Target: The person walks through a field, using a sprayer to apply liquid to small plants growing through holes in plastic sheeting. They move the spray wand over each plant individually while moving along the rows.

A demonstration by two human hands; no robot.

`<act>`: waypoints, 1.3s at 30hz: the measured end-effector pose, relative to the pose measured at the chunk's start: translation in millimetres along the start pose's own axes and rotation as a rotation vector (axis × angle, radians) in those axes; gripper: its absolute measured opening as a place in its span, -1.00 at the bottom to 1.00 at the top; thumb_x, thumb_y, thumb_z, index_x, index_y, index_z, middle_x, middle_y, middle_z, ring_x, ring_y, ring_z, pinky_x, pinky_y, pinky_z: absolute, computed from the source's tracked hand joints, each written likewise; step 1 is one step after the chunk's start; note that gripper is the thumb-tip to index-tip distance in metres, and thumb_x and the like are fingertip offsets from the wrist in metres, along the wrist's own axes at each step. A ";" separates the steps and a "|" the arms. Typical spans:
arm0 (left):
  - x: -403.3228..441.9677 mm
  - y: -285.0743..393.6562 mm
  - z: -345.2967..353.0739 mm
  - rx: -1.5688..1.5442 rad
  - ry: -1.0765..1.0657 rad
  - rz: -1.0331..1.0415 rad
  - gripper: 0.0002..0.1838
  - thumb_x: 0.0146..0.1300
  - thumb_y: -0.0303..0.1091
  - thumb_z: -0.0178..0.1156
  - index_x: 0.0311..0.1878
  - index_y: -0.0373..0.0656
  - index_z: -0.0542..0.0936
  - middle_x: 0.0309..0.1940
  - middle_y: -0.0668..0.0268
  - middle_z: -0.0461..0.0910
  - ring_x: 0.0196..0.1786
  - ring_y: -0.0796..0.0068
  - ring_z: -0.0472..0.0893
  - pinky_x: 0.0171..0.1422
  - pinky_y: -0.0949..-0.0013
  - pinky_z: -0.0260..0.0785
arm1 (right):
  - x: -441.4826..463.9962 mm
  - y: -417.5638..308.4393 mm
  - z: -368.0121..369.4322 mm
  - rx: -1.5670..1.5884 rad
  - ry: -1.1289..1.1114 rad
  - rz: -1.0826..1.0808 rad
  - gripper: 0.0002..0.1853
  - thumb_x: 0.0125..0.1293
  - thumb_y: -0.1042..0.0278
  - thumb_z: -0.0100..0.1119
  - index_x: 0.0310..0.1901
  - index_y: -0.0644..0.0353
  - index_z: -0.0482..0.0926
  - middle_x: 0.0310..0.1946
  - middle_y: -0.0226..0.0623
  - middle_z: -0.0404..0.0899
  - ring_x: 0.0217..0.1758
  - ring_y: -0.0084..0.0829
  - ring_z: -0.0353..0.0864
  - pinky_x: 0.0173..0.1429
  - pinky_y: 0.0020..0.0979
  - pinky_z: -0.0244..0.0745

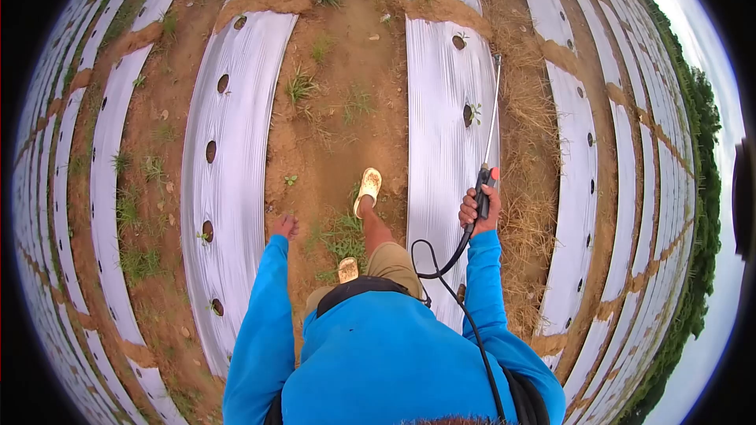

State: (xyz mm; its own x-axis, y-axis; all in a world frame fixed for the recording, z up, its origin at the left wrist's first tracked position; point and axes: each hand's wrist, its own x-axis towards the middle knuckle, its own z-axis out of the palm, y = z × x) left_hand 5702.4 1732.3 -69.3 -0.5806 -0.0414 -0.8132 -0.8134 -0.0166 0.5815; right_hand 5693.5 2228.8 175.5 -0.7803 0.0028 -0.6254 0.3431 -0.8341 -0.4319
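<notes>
My right hand (480,206) is wrapped round the black handle of a sprayer wand (491,130). Its thin metal lance points forward over the right-hand plastic-covered bed, with the nozzle at the far end. A red-orange part shows at the top of the handle. From the handle's lower end a black hose (455,256) loops back towards my body. My left hand (286,227) hangs low at my left side, fingers loosely curled, with nothing visible in it. Below it lie bare soil and the edge of the left bed.
I am on a dirt path (339,102) with weeds, between a left plastic-covered bed (240,102) and a right one (433,134). Both have planting holes, some with seedlings. Dry straw (526,142) lies beyond the right bed. More beds run either side; trees (706,118) stand far right.
</notes>
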 end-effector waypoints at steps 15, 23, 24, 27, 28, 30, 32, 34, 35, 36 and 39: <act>137.0 210.3 29.2 0.464 0.112 0.008 -0.64 0.15 -0.10 0.03 -0.17 -0.17 0.56 -0.50 0.21 0.55 -0.40 0.39 0.54 -0.32 0.29 0.42 | 348.5 -184.3 188.2 0.079 -0.028 0.051 -0.68 0.17 0.03 0.07 -0.45 0.13 0.39 -0.74 -0.49 0.27 -0.82 -0.60 0.25 -0.76 -0.55 0.22; 325.5 426.7 75.3 -0.010 0.046 -0.149 -0.77 0.25 -0.09 0.03 -0.30 -0.05 0.46 -0.52 0.40 0.48 -0.60 0.62 0.40 -0.58 0.44 0.22 | 519.1 -272.5 265.9 0.089 -0.104 0.048 -0.67 0.17 0.03 0.04 -0.41 0.18 0.38 -0.73 -0.48 0.26 -0.81 -0.59 0.25 -0.76 -0.54 0.23; 350.9 449.8 80.2 -0.023 0.027 -0.149 -0.78 0.26 -0.12 0.04 -0.29 -0.06 0.46 -0.53 0.39 0.47 -0.61 0.59 0.40 -0.58 0.47 0.22 | 542.4 -283.7 277.2 0.117 -0.139 0.042 -0.67 0.18 0.04 0.04 -0.41 0.18 0.38 -0.73 -0.47 0.26 -0.82 -0.59 0.25 -0.76 -0.54 0.24; 412.1 515.3 84.5 0.034 -0.074 -0.204 -0.77 0.26 -0.10 0.05 -0.29 -0.06 0.46 -0.55 0.41 0.44 -0.61 0.58 0.39 -0.59 0.48 0.19 | 607.1 -308.1 318.0 0.113 -0.058 -0.020 -0.68 0.18 0.05 0.03 -0.41 0.18 0.38 -0.73 -0.46 0.27 -0.82 -0.58 0.25 -0.76 -0.52 0.25; 436.2 544.8 91.3 0.019 -0.084 -0.190 -0.77 0.26 -0.10 0.05 -0.29 -0.06 0.46 -0.55 0.41 0.44 -0.61 0.58 0.39 -0.59 0.48 0.19 | 628.2 -319.5 328.3 0.100 -0.100 -0.017 -0.68 0.17 0.05 0.03 -0.41 0.18 0.38 -0.72 -0.46 0.27 -0.82 -0.56 0.27 -0.75 -0.51 0.26; 483.8 585.4 90.5 0.195 -0.084 -0.249 -0.73 0.24 -0.05 0.07 -0.28 -0.06 0.45 -0.54 0.41 0.44 -0.61 0.57 0.39 -0.59 0.47 0.17 | 659.0 -344.8 368.5 0.084 -0.088 -0.017 -0.69 0.15 0.04 0.05 -0.44 0.15 0.39 -0.73 -0.48 0.26 -0.81 -0.58 0.24 -0.75 -0.53 0.21; 519.5 633.0 94.5 0.115 -0.086 -0.190 -0.73 0.24 -0.05 0.07 -0.28 -0.06 0.46 -0.54 0.41 0.45 -0.60 0.56 0.40 -0.60 0.46 0.16 | 687.9 -371.4 397.5 0.102 -0.050 0.003 -0.69 0.13 0.03 0.07 -0.46 0.13 0.39 -0.74 -0.50 0.24 -0.82 -0.59 0.20 -0.76 -0.54 0.16; 547.9 688.2 94.4 0.053 -0.073 -0.127 -0.72 0.23 -0.04 0.07 -0.28 -0.06 0.46 -0.54 0.40 0.46 -0.60 0.56 0.41 -0.60 0.45 0.16 | 718.4 -397.6 421.1 0.121 -0.043 -0.002 -0.69 0.13 0.03 0.06 -0.45 0.13 0.38 -0.74 -0.49 0.23 -0.82 -0.59 0.19 -0.76 -0.53 0.15; 551.6 730.7 103.3 0.047 -0.049 -0.087 -0.73 0.24 -0.07 0.06 -0.30 -0.08 0.47 -0.54 0.39 0.47 -0.60 0.56 0.42 -0.60 0.44 0.16 | 737.4 -411.7 433.2 0.132 -0.043 -0.006 -0.69 0.13 0.03 0.06 -0.45 0.13 0.38 -0.74 -0.49 0.23 -0.83 -0.58 0.18 -0.76 -0.53 0.15; 566.3 762.8 110.3 0.038 -0.025 -0.045 -0.74 0.25 -0.09 0.06 -0.32 -0.10 0.47 -0.55 0.38 0.48 -0.61 0.56 0.43 -0.61 0.42 0.17 | 758.0 -425.1 445.7 0.134 -0.049 -0.005 -0.69 0.13 0.03 0.05 -0.43 0.14 0.38 -0.74 -0.48 0.23 -0.83 -0.58 0.18 -0.77 -0.52 0.14; 621.1 838.9 127.6 0.039 0.014 -0.045 -0.75 0.26 -0.13 0.05 -0.35 -0.11 0.47 -0.56 0.38 0.48 -0.62 0.55 0.43 -0.63 0.40 0.17 | 835.1 -462.5 467.6 0.102 -0.066 -0.009 -0.69 0.14 0.03 0.05 -0.41 0.14 0.37 -0.73 -0.47 0.24 -0.82 -0.57 0.20 -0.77 -0.50 0.15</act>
State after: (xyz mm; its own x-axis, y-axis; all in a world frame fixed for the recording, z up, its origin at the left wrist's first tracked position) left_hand 4654.7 1820.2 -89.5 -0.5430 -0.0555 -0.8379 -0.8396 0.0200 0.5428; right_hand 4638.7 2359.0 156.9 -0.8170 -0.0234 -0.5762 0.2838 -0.8861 -0.3665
